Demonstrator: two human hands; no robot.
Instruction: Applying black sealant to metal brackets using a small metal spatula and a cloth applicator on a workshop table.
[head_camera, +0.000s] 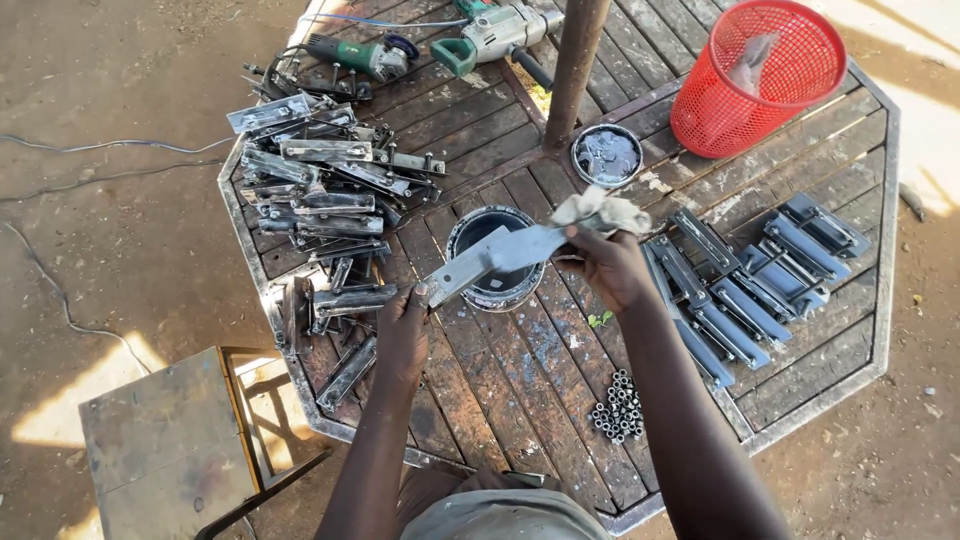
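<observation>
Item: metal bracket (487, 258), our left hand (403, 330) pinching its near-left end, right hand (607, 262) clenching a rag (603, 211). Over paint can (493, 258); we'd wipe evenly, drips falling inside.

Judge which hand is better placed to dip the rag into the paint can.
Right, probably. The right hand grips the rag at the metal bar's upper end, directly beside the paint can. The left hand only steadies the bar's lower end.

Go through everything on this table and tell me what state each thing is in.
Metal bar: held over the can, partly coated grey.
Paint can: open.
Lid: off, lying flat.
Red basket: upright.
Left hand: gripping the bar's end.
Right hand: clutching a rag.
</observation>
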